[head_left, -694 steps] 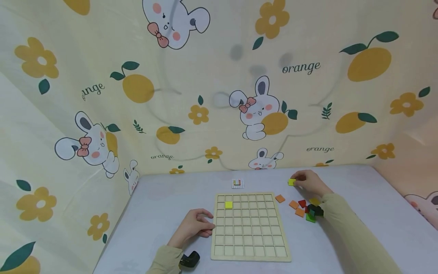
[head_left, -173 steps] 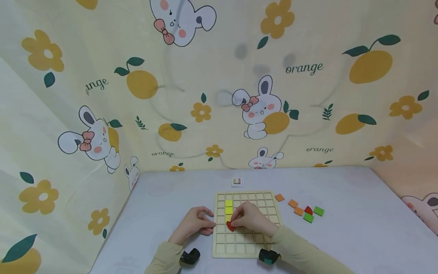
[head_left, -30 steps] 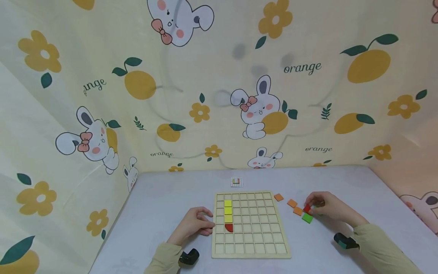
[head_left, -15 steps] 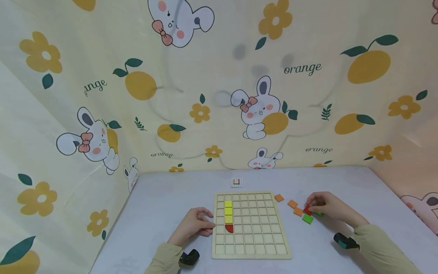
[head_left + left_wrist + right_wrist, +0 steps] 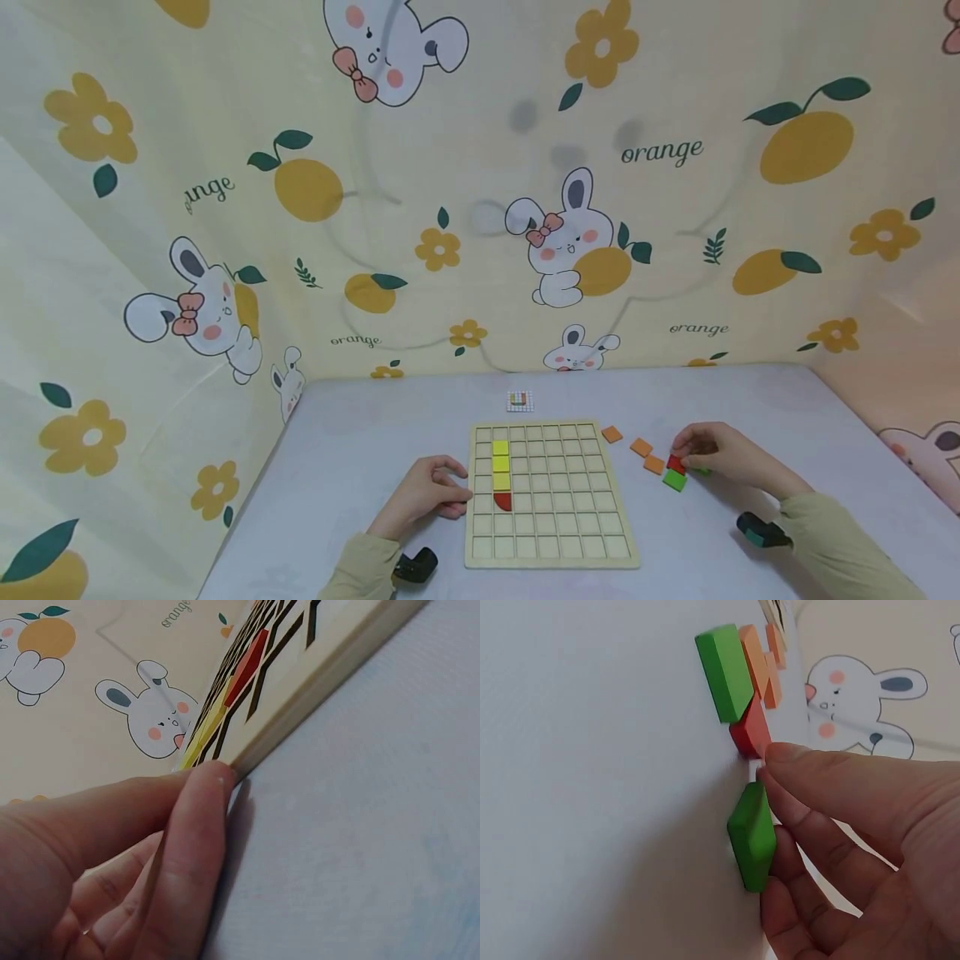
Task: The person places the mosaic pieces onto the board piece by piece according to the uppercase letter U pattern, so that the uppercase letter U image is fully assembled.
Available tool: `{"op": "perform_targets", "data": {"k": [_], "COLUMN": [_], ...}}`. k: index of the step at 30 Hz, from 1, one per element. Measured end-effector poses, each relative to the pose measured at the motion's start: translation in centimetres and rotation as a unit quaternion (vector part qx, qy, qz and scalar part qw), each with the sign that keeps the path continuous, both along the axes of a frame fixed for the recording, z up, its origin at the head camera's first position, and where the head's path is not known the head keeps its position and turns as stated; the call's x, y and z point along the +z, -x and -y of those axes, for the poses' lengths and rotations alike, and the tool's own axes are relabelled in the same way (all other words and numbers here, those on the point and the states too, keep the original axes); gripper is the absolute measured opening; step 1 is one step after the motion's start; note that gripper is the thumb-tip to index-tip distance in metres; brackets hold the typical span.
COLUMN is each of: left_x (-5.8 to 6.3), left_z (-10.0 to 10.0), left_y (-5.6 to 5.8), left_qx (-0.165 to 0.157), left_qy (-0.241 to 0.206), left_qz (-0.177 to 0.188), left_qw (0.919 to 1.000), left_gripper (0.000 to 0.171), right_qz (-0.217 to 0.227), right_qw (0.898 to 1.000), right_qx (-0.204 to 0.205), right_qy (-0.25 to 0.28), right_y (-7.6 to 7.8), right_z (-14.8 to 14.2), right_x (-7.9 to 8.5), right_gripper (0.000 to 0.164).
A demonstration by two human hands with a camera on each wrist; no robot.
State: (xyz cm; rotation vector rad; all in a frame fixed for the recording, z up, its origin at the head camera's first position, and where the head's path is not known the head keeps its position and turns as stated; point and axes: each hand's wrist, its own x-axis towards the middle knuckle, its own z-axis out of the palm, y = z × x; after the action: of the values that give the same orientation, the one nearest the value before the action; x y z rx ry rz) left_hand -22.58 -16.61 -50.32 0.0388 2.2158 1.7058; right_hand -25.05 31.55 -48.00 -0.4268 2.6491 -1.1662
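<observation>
1. The left hand (image 5: 429,487), fingers relaxed, touched the board (image 5: 558,533) at its left edge, presumably steadying it.
2. Right of the board, the right hand (image 5: 716,450) touched the loose red tile (image 5: 677,467); I couldn't tell whether it was pinched.
3. The board held three yellow tiles (image 5: 501,464), one rounded red tile (image 5: 503,502); three orange tiles (image 5: 641,447) and two green tiles (image 5: 674,481) lay outside.

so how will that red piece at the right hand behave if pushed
The red piece is probably stiff, given its crisp edges, and likely light, being small beside the right hand. Its flat face suggests sliding rather than rolling.
</observation>
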Motion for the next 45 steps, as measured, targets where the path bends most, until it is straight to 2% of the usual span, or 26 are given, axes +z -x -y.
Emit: {"op": "perform_targets", "data": {"k": [3,14,25,33,37,41,45], "left_x": [0.1,0.0,-0.2,0.0,0.0,0.0,0.1], "left_z": [0.0,0.1,0.1,-0.1,-0.1,-0.1,-0.1], "left_y": [0.0,-0.2,-0.1,-0.1,-0.1,0.0,-0.1], "left_qx": [0.0,-0.003,0.001,0.005,0.006,0.006,0.004], "left_qy": [-0.001,-0.001,0.005,0.004,0.005,0.006,0.005], "left_qz": [0.001,0.001,-0.001,0.004,0.005,0.004,0.004], "left_qw": [1.0,1.0,1.0,1.0,1.0,1.0,1.0], "left_gripper": [0.031,0.031,0.031,0.032,0.032,0.032,0.032], "right_qz": [0.007,0.005,-0.002,-0.015,-0.01,-0.003,-0.002], "right_qw": [1.0,0.998,0.998,0.998,0.997,0.997,0.998], "right_qx": [0.003,0.06,0.052,0.028,0.036,0.039,0.045], "right_qy": [-0.002,-0.017,-0.037,-0.061,-0.07,-0.067,-0.039], "right_y": [0.0,-0.4,-0.8,-1.0,-0.8,-0.7,-0.6], "right_z": [-0.4,-2.4,-2.7,-2.9,-3.1,-2.9,-2.3], "right_x": [0.0,0.5,0.9,1.0,1.1,1.7,2.4], "right_gripper": [0.023,0.036,0.031,0.023,0.019,0.015,0.018]}}
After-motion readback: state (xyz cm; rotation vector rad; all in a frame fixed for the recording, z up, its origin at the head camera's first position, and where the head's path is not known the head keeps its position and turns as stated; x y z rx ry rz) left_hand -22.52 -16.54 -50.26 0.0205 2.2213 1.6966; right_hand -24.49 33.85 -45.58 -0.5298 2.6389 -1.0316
